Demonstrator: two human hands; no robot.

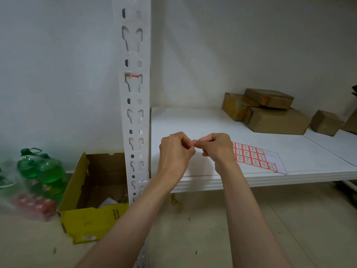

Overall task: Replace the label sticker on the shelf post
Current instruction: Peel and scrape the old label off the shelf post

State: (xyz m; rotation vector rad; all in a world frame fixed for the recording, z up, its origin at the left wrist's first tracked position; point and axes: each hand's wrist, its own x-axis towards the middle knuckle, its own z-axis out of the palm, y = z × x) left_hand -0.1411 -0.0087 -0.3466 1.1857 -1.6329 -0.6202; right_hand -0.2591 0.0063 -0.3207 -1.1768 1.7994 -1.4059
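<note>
Sticker scrap (pixel 193 142) (barely visible, perhaps) pinched between left hand (pixel 176 150) and right hand (pixel 217 149) above shelf edge (pixel 270 180).

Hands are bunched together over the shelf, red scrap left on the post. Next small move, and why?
Probably reach the right hand up to the post and peel off the red remnant. Both hands, left hand included, meet at the fingertips, what they pinch is too small to tell, and the sticker sheet waits on the shelf.
</note>
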